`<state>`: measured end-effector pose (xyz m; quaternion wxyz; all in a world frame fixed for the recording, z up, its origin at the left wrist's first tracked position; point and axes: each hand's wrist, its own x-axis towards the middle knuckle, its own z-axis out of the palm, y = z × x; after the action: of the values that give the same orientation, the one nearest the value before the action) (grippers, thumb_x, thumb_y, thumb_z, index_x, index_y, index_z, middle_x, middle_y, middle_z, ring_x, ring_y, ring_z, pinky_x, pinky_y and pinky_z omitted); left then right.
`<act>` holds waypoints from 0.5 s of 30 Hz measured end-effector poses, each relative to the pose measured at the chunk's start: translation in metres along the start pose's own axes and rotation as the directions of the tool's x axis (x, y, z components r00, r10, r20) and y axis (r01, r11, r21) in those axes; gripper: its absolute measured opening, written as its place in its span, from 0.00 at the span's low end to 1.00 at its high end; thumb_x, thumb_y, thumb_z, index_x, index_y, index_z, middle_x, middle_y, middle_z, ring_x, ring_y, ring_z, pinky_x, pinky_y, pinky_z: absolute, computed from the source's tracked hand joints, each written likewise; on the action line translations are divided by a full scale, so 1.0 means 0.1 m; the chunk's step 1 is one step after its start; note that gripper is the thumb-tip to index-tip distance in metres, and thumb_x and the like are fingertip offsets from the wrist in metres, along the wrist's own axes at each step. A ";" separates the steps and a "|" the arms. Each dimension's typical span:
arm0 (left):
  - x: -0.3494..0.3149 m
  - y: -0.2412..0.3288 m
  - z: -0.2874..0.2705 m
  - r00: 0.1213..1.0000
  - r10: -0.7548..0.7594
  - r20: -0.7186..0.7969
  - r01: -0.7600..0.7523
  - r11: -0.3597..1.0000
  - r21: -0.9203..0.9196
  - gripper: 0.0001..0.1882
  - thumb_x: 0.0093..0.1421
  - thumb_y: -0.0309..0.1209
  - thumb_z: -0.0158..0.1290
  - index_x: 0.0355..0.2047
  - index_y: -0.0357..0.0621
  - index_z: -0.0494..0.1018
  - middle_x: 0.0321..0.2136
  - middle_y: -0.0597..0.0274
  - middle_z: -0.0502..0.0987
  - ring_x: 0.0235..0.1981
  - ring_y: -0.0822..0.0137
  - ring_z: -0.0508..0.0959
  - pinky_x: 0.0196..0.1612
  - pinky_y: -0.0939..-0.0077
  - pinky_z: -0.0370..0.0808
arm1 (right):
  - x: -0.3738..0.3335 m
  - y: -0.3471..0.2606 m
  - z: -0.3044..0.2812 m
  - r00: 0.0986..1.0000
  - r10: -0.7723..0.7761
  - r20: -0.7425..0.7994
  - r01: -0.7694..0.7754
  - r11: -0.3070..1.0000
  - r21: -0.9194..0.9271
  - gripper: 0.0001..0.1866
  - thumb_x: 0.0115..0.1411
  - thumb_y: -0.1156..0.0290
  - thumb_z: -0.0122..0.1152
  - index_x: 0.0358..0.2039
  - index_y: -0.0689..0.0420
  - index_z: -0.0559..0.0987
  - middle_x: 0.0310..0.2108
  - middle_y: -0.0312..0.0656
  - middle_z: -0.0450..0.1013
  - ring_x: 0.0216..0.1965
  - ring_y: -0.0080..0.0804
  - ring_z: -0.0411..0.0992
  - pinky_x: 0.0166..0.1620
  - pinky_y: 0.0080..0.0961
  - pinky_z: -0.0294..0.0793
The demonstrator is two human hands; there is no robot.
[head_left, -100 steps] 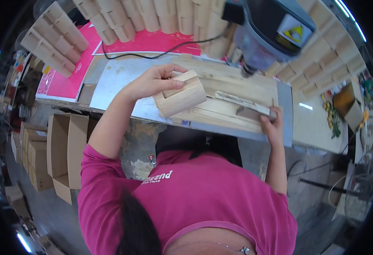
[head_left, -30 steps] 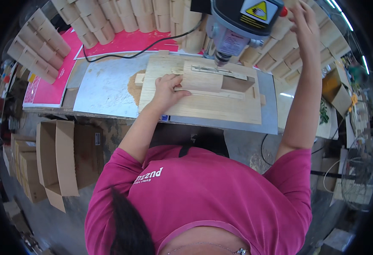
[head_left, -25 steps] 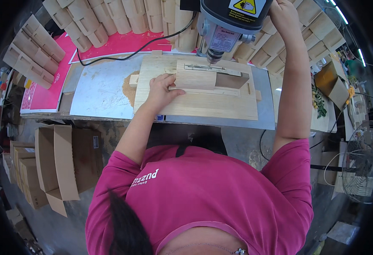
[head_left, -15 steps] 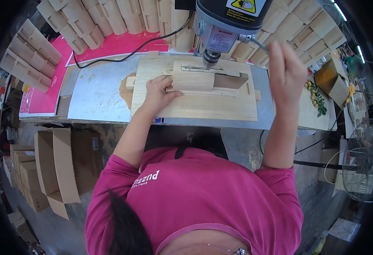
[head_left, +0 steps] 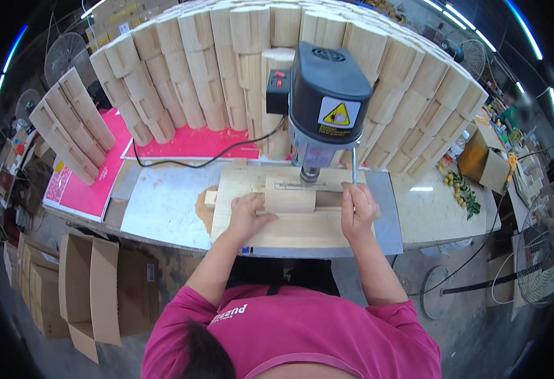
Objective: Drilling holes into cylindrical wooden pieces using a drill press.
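At far left, noted brown cartons [head_left: 40, 281] on the floor, then an open cardboard box [head_left: 90, 290] with flaps spread. Farther back, saw a wire-guard fan [head_left: 66, 55].

On the bench [head_left: 428, 224], left end: found a small group of slotted wooden cylinders [head_left: 71, 126] stacked in columns on a pink printed sheet [head_left: 93, 174]. Next along, noted a pale, scuffed board [head_left: 163, 199], then a patch of sawdust [head_left: 205, 213] against the left edge of a flat wooden base [head_left: 289, 237].

Saw the left hand [head_left: 248, 216] half open at the left end of a wooden workpiece [head_left: 289, 198], fingers curled toward that end, thumb stretched along the near side. Could not tell whether gripping or only steadying. Located the workpiece on the wooden base, lengthwise across the bench, under the drill chuck [head_left: 310, 175], with a narrow slotted strip [head_left: 296, 186] along the top. Could not make out bit contact.

Behind, recorded a tall wall of stacked cylinders [head_left: 207, 82] and, before it, a black-hooded drill press [head_left: 328, 95] with a black cord [head_left: 213, 163] trailing left. To the right of the chuck, saw a metal feed lever [head_left: 354, 165], with the right hand [head_left: 360, 210] closed around the lower end, just beside a brown block [head_left: 328, 199].

Farther right, spotted yellow round fruit with green leaves [head_left: 466, 196] near a carton [head_left: 482, 158]; at far right, another wire-guard fan [head_left: 539, 271].
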<state>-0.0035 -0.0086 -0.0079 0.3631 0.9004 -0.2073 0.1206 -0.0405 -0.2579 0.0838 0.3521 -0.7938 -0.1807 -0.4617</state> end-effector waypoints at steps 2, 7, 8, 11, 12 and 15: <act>0.02 0.01 0.02 1.000 0.006 -0.017 -0.006 1.000 -0.006 0.22 0.37 0.40 0.64 0.35 0.51 0.76 0.28 0.65 0.73 0.34 0.63 0.72 0.41 0.67 0.57 | 0.14 -0.05 -0.09 1.000 -0.006 0.009 0.007 0.999 -0.034 0.04 0.50 0.79 0.55 0.28 0.63 0.75 0.20 0.46 0.68 0.22 0.41 0.68 0.25 0.32 0.64; -0.01 0.07 -0.02 1.000 -0.028 0.004 0.027 0.999 0.026 0.22 0.37 0.40 0.65 0.35 0.51 0.75 0.24 0.69 0.71 0.32 0.64 0.72 0.40 0.65 0.56 | 1.01 -0.30 -0.27 1.000 -0.007 -0.009 0.006 0.994 -0.114 0.08 0.53 0.74 0.55 0.18 0.58 0.70 0.13 0.48 0.63 0.17 0.46 0.66 0.22 0.36 0.62; 0.00 0.10 -0.01 0.999 -0.033 -0.003 0.033 0.999 0.026 0.23 0.37 0.40 0.65 0.35 0.51 0.75 0.23 0.69 0.71 0.32 0.65 0.72 0.40 0.65 0.55 | 1.23 -0.33 -0.25 0.997 0.083 -0.007 -0.083 0.989 -0.121 0.10 0.55 0.71 0.53 0.18 0.58 0.69 0.14 0.50 0.64 0.19 0.47 0.67 0.22 0.37 0.62; 0.07 0.28 0.16 1.000 0.007 -0.022 -0.006 0.999 0.050 0.24 0.37 0.40 0.65 0.36 0.50 0.74 0.23 0.69 0.71 0.32 0.65 0.72 0.41 0.65 0.55 | 1.78 -0.04 -0.05 0.982 0.187 0.012 -0.174 0.935 -0.308 0.16 0.58 0.60 0.46 0.22 0.57 0.74 0.21 0.52 0.71 0.27 0.52 0.71 0.30 0.43 0.68; 0.09 0.33 0.22 1.000 0.013 -0.011 -0.012 0.999 0.047 0.24 0.37 0.40 0.65 0.36 0.50 0.74 0.23 0.69 0.71 0.32 0.65 0.72 0.41 0.65 0.55 | 1.86 0.11 0.00 0.975 0.219 0.035 -0.188 0.900 -0.393 0.18 0.58 0.57 0.44 0.23 0.56 0.75 0.24 0.52 0.72 0.29 0.53 0.71 0.33 0.44 0.69; 0.11 0.32 0.28 0.999 -0.032 -0.008 0.032 0.999 0.033 0.24 0.37 0.41 0.65 0.37 0.50 0.74 0.24 0.68 0.72 0.33 0.65 0.72 0.40 0.65 0.55 | 1.89 0.14 0.04 0.965 0.251 0.082 -0.206 0.911 -0.358 0.20 0.58 0.55 0.43 0.24 0.56 0.76 0.24 0.51 0.73 0.31 0.54 0.71 0.37 0.45 0.69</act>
<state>-0.0066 -0.0525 -0.0039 0.3507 0.9090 -0.1894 0.1218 0.0664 -0.2720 0.2401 0.2465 -0.8866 -0.0242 -0.3907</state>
